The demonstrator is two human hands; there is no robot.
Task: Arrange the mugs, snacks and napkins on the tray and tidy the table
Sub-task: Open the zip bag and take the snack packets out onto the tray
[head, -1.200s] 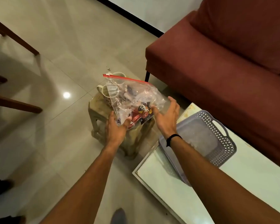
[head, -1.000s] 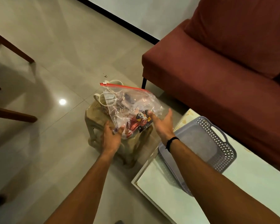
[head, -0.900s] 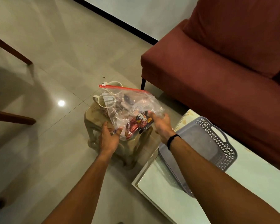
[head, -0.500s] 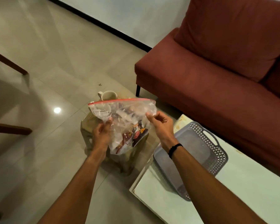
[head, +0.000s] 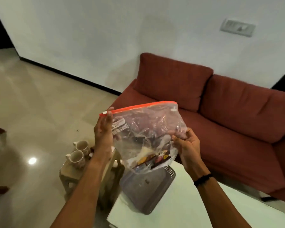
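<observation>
Red sofa (head: 229, 122) along the far wall, pale tiled floor (head: 31, 104) to the left.

White bench (head: 196, 209) in the foreground, bare apart from a grey perforated tray (head: 146, 190) at its near-left corner. Tray looks empty; nothing arranged on it yet.

Low stool (head: 82, 171) just beside the bench on the left, carrying two mugs (head: 77, 152) side by side, upright, mouths toward the camera. Something small and pale sits at the stool's edge; too dim to name.

Clear zip bag (head: 146, 134) with a red seal strip, held up in the air above the tray. Seal appears shut. Snack packets (head: 153, 159) are bunched in its lower corner, dark and orange wrappers; other contents blurred.

Left hand (head: 104, 130) grips the bag's left edge near the slider end, fingers closed on the plastic. Right hand (head: 186, 143) pinches the right side lower down, closed on a fold of film.

Judged progress: early. Snacks are over the tray but bagged. Left to do: open bag, lay out snacks, bring both mugs across, find napkins (none identifiable), tidy the bench.
</observation>
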